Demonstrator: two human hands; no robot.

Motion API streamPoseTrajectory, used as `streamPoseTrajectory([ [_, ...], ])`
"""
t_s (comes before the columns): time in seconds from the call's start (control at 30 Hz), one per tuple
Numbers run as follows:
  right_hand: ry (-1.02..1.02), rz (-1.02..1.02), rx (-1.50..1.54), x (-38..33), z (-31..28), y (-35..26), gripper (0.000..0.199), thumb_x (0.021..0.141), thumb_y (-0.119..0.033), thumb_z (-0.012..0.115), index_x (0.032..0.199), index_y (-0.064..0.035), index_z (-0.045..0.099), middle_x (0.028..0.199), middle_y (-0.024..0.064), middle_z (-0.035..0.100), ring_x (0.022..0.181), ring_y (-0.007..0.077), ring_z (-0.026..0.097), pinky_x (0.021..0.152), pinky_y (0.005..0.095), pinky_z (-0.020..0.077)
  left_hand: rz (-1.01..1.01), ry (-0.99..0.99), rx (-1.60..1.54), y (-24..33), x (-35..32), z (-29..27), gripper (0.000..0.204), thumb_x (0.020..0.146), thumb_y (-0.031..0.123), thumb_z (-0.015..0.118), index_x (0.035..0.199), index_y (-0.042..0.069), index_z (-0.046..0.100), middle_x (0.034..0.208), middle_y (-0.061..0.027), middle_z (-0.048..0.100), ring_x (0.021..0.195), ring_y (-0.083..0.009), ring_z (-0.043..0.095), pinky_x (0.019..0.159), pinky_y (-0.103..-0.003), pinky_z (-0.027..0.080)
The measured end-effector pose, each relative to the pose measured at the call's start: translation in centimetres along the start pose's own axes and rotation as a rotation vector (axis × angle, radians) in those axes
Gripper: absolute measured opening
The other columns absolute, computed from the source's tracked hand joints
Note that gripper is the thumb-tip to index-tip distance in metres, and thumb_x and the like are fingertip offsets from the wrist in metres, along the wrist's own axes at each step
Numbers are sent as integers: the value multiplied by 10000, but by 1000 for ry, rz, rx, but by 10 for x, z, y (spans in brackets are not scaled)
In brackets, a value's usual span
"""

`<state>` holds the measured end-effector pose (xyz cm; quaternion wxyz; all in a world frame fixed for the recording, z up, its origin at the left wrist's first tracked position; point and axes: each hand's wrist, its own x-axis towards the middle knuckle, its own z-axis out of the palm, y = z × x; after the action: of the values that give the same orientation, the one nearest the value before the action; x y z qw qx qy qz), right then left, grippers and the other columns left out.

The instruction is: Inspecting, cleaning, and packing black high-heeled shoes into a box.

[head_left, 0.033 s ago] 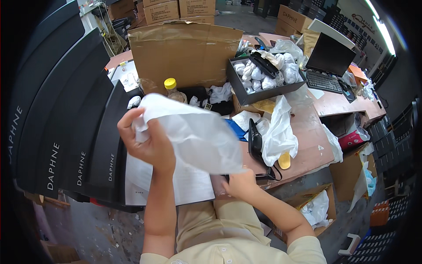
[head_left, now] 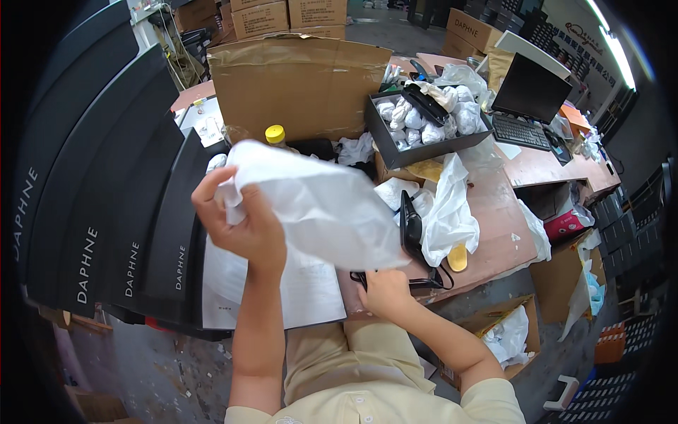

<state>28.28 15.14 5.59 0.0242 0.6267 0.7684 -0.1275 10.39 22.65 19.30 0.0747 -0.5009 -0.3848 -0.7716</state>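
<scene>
My left hand (head_left: 244, 222) is raised over the near left of the table, its fingers pinching one end of a white tissue paper sheet (head_left: 318, 201). The sheet spreads to the right, blurred by motion, and its far end hangs just above my right hand (head_left: 387, 293). That hand is closed on a black strappy shoe (head_left: 426, 283) lying at the table's front edge; the hand covers much of it. Beside it rests another black shoe (head_left: 411, 225), against crumpled white paper (head_left: 450, 219). Under my left forearm lies a white paper lining (head_left: 311, 293) in a dark box.
Black shoe boxes (head_left: 106, 212) stand in a row at left. A cardboard panel (head_left: 296, 88) rises at the back, with a yellow-capped bottle (head_left: 275, 134) before it. A dark box (head_left: 395, 141) holds wadded paper. A monitor (head_left: 531, 88) stands at right; a carton (head_left: 505, 332) sits below.
The tissue sheet has swung slightly upward and to the right at its free end. My left hand has shifted a little right; more of the black shoe shows by my right hand.
</scene>
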Motion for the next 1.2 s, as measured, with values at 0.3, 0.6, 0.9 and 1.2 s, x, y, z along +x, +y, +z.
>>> streamPoseTrajectory([
  [0.3, -82, -12, 1955, -119, -54, 73, 648, 850, -306, 534, 1383, -36, 283, 992, 212, 580, 674, 151, 596, 496, 194, 453, 332, -444, 152, 4, -32, 52, 322, 647, 42, 672, 966, 85, 681, 596, -43, 577, 605, -205, 593, 527, -314, 421],
  [0.6, -60, -184, 2411, -181, -42, 68, 680, 862, -425, 431, 1286, 95, 323, 1003, 248, 527, 658, 141, 557, 560, 229, 436, -288, -863, 157, 18, -95, 71, 323, 813, 362, 629, 741, 58, 711, 519, -143, 559, 467, -312, 549, 468, -382, 408],
  [0.9, -357, -185, 2640, -155, -43, 54, 631, 880, -419, 412, 1305, 38, 319, 990, 199, 502, 491, 116, 444, 385, 202, 338, 10, -708, 294, 26, -53, 40, 207, 787, 304, 670, 835, 109, 720, 505, -117, 563, 440, -254, 561, 463, -328, 429],
  [1.2, 117, -39, 1355, -132, -50, 35, 527, 796, -227, 598, 1250, -8, 443, 983, 132, 572, 660, 196, 596, 528, 299, 477, 168, -1211, -285, 89, -65, 20, 135, 751, 223, 698, 827, 112, 717, 512, -71, 567, 427, -214, 552, 430, -310, 420],
])
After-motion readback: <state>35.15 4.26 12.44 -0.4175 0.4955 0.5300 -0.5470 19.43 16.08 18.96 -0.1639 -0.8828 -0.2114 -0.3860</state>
